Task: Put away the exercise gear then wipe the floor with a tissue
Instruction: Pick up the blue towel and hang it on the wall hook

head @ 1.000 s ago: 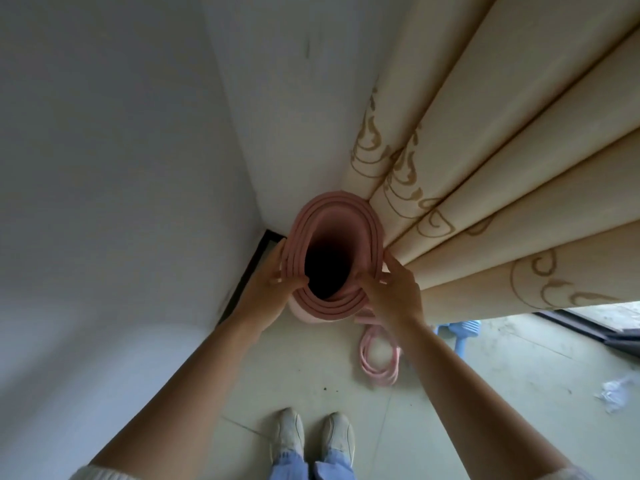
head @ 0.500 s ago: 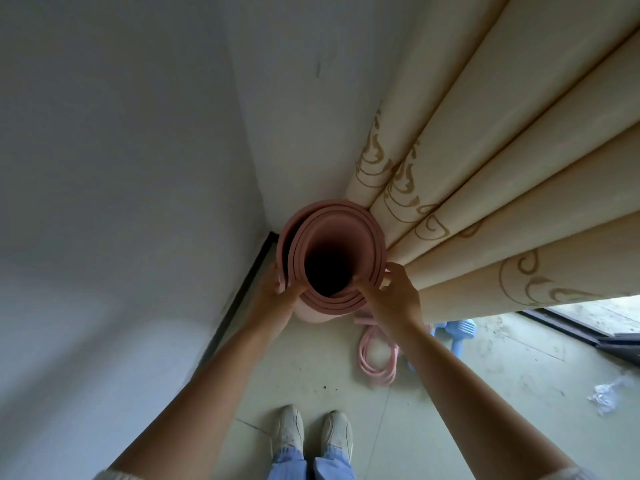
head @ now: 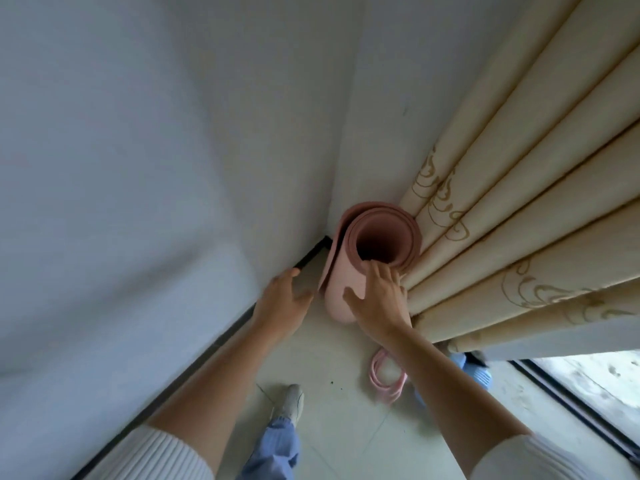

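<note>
A rolled pink exercise mat (head: 377, 216) stands upright in the corner of the room, its open end facing up at me. It leans between the white wall and the curtain folds. My right hand (head: 381, 299) rests against the mat's near side, with the fingertips at the top rim and the thumb spread across the outer layer. My left hand (head: 282, 303) hovers just left of the mat with relaxed fingers, touching nothing. A coiled pink band (head: 384, 379) lies on the floor tiles below my right forearm.
Cream curtain folds (head: 519, 202) with gold swirls hang against the mat's right side. A blue object (head: 479, 374) sits on the floor under the curtain hem. A black baseboard (head: 214, 344) runs along the left wall. A door track (head: 571, 410) lies at the right. My shoe (head: 289, 400) is below.
Both hands gripped the mat's top rim before. Now the mat stands further into the corner, my left hand has come off it, and my right hand lies against its side.
</note>
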The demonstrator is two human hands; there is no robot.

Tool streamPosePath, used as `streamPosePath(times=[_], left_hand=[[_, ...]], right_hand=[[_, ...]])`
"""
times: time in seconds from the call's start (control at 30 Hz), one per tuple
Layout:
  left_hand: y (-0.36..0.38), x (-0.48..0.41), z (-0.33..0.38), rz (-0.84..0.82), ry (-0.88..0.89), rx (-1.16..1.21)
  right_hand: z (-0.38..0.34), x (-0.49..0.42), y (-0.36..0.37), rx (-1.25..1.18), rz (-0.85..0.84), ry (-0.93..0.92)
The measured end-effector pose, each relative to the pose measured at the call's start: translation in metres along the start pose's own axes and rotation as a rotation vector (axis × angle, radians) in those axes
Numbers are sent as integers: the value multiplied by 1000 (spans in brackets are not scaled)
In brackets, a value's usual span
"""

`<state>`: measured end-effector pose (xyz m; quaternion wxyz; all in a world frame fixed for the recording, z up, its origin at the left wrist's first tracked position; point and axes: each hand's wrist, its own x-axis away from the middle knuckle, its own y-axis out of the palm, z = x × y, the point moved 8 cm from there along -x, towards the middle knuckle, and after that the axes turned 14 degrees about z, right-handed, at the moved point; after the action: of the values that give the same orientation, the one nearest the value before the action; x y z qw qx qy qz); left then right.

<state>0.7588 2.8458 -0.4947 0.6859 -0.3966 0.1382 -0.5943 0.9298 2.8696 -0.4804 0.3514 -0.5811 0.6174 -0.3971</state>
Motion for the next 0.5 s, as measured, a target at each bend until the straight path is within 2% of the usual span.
streamPosePath(times=[0.2,0.5], left_hand=[[-74,153,-46,191,-52,-153],[-195,418,-157,562,-346,-211]], right_hand=[[-56,130,-14,-33,-144,-229],[-199,371,-34,-41,-373,-733]])
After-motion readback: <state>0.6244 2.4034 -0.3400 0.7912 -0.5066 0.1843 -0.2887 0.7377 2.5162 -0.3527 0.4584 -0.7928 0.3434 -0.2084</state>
